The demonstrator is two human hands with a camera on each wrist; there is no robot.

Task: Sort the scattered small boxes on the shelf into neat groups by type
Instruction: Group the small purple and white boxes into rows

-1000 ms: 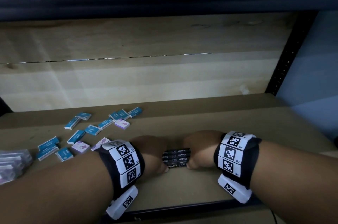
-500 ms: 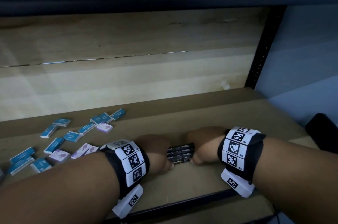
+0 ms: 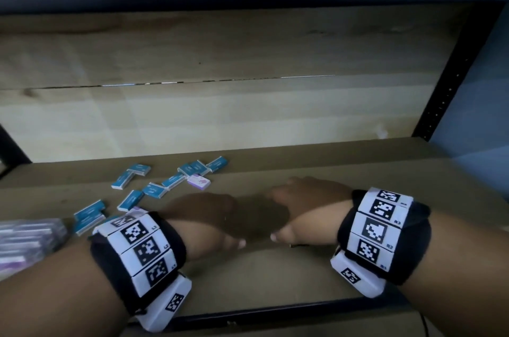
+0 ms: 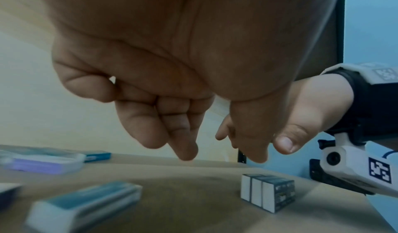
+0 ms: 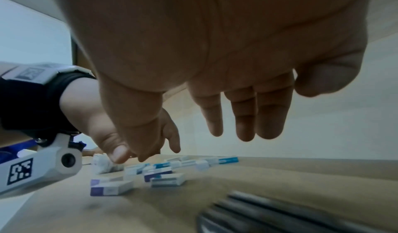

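Three black staple boxes point(image 4: 267, 192) stand side by side on the brown shelf point(image 3: 275, 276), with no hand touching them; they appear blurred at the lower right of the right wrist view point(image 5: 280, 214). My left hand point(image 3: 217, 218) hovers just left of them, its fingers point(image 4: 185, 144) hanging loosely and holding nothing. My right hand point(image 3: 297, 207) hovers just right of them with straight fingers point(image 5: 245, 121), also holding nothing. In the head view the black boxes are lost in the shadow between the hands. Several blue boxes point(image 3: 154, 189) and a purple box point(image 3: 199, 181) lie scattered to the left.
A clear plastic pack with purple contents point(image 3: 24, 237) lies at the far left edge. A pale wooden back wall point(image 3: 248, 116) closes the shelf behind. A black upright post point(image 3: 446, 94) stands at the right, and a black front rail point(image 3: 275, 312) runs along the near edge.
Both hands have let go of the black staple boxes, lifted off the shelf and moved slightly apart. The boxes stay grouped where they were pressed together.
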